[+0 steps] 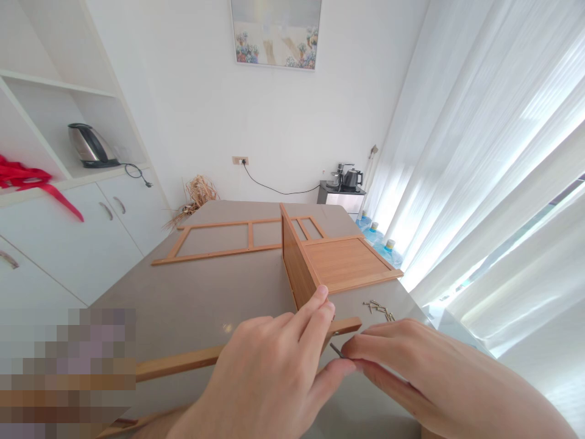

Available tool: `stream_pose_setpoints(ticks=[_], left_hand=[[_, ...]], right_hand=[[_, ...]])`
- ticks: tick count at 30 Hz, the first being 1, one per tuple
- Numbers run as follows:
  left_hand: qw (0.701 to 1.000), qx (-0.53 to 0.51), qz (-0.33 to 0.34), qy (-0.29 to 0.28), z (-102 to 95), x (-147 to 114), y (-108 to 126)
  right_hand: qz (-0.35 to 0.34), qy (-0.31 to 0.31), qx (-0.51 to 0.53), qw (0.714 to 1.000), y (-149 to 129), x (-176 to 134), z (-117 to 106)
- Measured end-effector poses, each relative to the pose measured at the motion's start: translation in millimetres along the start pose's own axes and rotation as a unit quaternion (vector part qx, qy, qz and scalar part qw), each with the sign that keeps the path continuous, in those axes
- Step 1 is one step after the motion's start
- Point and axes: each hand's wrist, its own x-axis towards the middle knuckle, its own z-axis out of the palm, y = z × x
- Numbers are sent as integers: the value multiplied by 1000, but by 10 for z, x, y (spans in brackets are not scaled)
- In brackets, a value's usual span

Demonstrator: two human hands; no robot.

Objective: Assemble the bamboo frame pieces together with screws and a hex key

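Grey metal first: there's a thin tool [337, 350] pinched between the thumb and fingers of the right hand [406, 360], its tip just beside a wooden bar end [350, 325] with a hole in it. The left hand [274, 353] has its first two fingers pressed together against the near end of an upright wood panel [297, 259], thumb stretched toward the tool; can't tell if it's actually gripping anything. A long bar [183, 364] runs out left from behind that hand. Loose screws [379, 310] are scattered on the surface [228, 292] just past the right hand. Further back, a flat panel [347, 262] lies right of the upright one, and an open frame [214, 250] lies off to the left. Way back you've got blue water bottles [388, 251] by the curtain [439, 152], dried stalks [198, 195] and a picture [276, 30] up on the wall.
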Motion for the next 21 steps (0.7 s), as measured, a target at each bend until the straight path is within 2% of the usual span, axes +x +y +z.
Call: stream_pose_setpoints(ticks=[10, 21], left_hand=[[1000, -5, 3, -11, -19, 1, 4], [1000, -12, -2, -15, -30, 14, 15]], right_hand=[[-15, 63, -23, 998, 17, -156, -37], [-8, 87, -50, 995, -53, -167, -8]])
